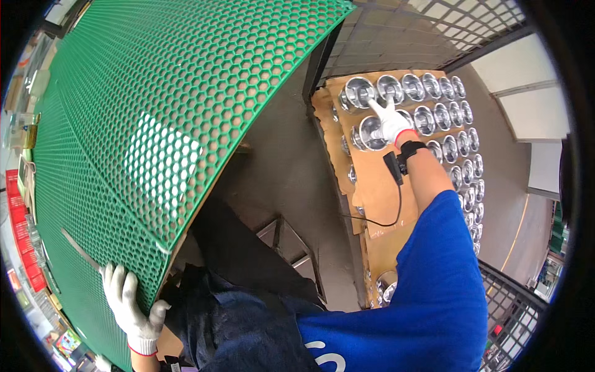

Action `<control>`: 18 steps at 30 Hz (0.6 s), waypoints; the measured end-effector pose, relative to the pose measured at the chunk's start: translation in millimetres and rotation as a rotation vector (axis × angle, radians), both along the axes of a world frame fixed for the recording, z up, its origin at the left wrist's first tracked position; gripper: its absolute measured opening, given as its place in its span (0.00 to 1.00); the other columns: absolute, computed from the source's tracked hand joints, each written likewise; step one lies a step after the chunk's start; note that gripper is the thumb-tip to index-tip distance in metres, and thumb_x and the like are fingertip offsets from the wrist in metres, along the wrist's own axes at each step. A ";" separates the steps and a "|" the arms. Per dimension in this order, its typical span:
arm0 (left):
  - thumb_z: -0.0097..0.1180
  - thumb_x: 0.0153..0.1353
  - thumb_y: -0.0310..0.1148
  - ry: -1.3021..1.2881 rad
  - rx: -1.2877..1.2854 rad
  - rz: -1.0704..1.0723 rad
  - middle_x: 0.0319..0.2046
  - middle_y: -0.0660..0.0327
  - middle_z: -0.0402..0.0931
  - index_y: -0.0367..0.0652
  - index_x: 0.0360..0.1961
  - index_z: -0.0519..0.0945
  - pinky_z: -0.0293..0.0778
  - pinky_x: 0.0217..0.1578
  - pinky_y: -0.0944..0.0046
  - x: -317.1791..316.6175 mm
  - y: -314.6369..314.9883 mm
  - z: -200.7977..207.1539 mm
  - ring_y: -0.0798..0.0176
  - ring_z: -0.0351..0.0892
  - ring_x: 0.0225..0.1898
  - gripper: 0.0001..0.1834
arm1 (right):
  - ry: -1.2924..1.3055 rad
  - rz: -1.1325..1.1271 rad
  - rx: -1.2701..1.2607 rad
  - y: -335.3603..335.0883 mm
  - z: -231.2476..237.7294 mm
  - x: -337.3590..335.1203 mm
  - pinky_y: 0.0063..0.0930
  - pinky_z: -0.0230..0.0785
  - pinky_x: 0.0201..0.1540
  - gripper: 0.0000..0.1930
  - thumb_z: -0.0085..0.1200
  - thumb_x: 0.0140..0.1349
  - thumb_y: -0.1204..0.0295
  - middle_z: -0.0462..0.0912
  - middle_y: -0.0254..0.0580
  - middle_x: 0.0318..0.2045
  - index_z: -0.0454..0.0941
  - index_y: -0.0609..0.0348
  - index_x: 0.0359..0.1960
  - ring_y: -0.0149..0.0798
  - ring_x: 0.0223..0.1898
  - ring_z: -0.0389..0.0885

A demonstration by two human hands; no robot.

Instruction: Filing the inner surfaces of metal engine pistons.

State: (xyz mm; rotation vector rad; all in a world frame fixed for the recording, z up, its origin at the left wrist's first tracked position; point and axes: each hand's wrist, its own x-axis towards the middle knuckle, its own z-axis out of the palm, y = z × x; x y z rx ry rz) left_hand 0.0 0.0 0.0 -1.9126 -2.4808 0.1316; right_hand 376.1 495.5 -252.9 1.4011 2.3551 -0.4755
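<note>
My left hand (131,309), in a white knitted glove, rests at the near edge of a green honeycomb-patterned mat (217,93). Its fingers lie on the mat and its thumb stands apart near the edge. A thin metal strip (77,248) reaches its fingertips; whether they press on it is unclear. My right hand (393,124), gloved in white too, stretches out to the right with spread fingers. It is over rows of shiny metal cups, between a back-row cup (359,92) and a second-row cup (371,132). Contact with the rims cannot be made out.
The cups stand on brown cardboard (365,180), with more stacked below along its edges. A dark device with a cable (393,166) is strapped to my right wrist. Wire mesh (384,37) rises behind. A metal frame (288,245) stands on the floor between mat and cardboard.
</note>
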 end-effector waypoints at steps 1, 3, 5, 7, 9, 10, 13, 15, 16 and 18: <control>0.48 0.61 0.65 -0.003 -0.013 0.019 0.61 0.41 0.65 0.32 0.59 0.67 0.53 0.65 0.37 -0.1 -9.0 8.2 0.34 0.60 0.65 0.44 | 0.010 0.004 -0.019 -9.4 11.6 -3.5 0.43 0.73 0.55 0.47 0.62 0.45 0.72 0.41 0.74 0.70 0.56 0.28 0.69 0.67 0.55 0.74; 0.49 0.61 0.65 0.005 -0.016 0.045 0.61 0.40 0.65 0.31 0.59 0.67 0.54 0.65 0.38 0.6 -12.1 6.4 0.33 0.60 0.65 0.44 | 0.033 0.020 -0.038 3.0 26.1 -7.0 0.45 0.73 0.53 0.46 0.60 0.44 0.77 0.51 0.76 0.67 0.58 0.32 0.69 0.67 0.54 0.74; 0.50 0.61 0.64 0.034 0.052 0.033 0.61 0.40 0.65 0.31 0.59 0.67 0.55 0.64 0.38 0.8 -1.5 -12.8 0.32 0.60 0.65 0.43 | -0.005 0.050 -0.054 30.4 19.0 -12.7 0.46 0.72 0.53 0.44 0.58 0.46 0.78 0.60 0.73 0.62 0.60 0.33 0.68 0.66 0.53 0.74; 0.50 0.61 0.64 0.026 0.029 0.030 0.61 0.40 0.65 0.31 0.59 0.67 0.55 0.64 0.38 -2.6 -1.8 -12.3 0.32 0.60 0.65 0.43 | -0.019 0.077 -0.034 22.5 7.6 -11.2 0.45 0.73 0.52 0.37 0.55 0.50 0.73 0.67 0.67 0.54 0.64 0.33 0.65 0.62 0.49 0.77; 0.49 0.62 0.63 0.030 0.014 0.021 0.61 0.40 0.65 0.31 0.59 0.67 0.55 0.64 0.37 -3.2 0.4 -11.4 0.32 0.60 0.65 0.43 | -0.016 0.037 -0.064 18.2 -1.8 -12.5 0.47 0.71 0.53 0.35 0.57 0.49 0.73 0.65 0.68 0.58 0.66 0.36 0.63 0.63 0.52 0.74; 0.49 0.62 0.63 0.032 0.006 0.025 0.61 0.40 0.65 0.31 0.59 0.67 0.55 0.64 0.37 -2.8 1.6 -11.2 0.32 0.60 0.65 0.43 | 0.020 0.052 -0.015 16.4 -5.2 -9.1 0.48 0.71 0.52 0.32 0.57 0.50 0.71 0.67 0.66 0.56 0.69 0.37 0.61 0.62 0.52 0.75; 0.48 0.62 0.63 0.033 0.014 0.023 0.61 0.41 0.64 0.34 0.61 0.66 0.55 0.64 0.36 -2.8 7.5 -13.8 0.32 0.60 0.65 0.42 | 0.119 0.029 0.122 11.9 -21.7 5.0 0.48 0.74 0.48 0.28 0.55 0.50 0.71 0.71 0.66 0.50 0.72 0.40 0.57 0.63 0.47 0.77; 0.54 0.57 0.64 0.015 0.053 0.038 0.55 0.42 0.65 0.37 0.56 0.67 0.56 0.61 0.30 0.9 6.1 -16.5 0.28 0.62 0.61 0.41 | 0.142 0.005 0.166 14.6 -19.0 -2.2 0.49 0.74 0.48 0.27 0.54 0.50 0.71 0.72 0.68 0.50 0.73 0.40 0.56 0.64 0.45 0.77; 0.55 0.56 0.65 0.041 0.053 0.047 0.55 0.43 0.65 0.38 0.54 0.67 0.57 0.60 0.29 3.6 5.3 -13.3 0.28 0.63 0.60 0.40 | 0.141 0.008 0.128 16.3 -13.0 -10.8 0.50 0.73 0.48 0.27 0.54 0.50 0.71 0.72 0.67 0.50 0.73 0.41 0.56 0.64 0.46 0.77; 0.59 0.52 0.64 0.044 0.050 0.063 0.52 0.45 0.68 0.40 0.50 0.70 0.59 0.59 0.30 5.9 6.3 -2.5 0.31 0.66 0.57 0.39 | 0.174 0.034 0.114 19.6 -8.7 -25.4 0.50 0.73 0.49 0.26 0.54 0.51 0.70 0.73 0.66 0.51 0.74 0.43 0.56 0.63 0.47 0.77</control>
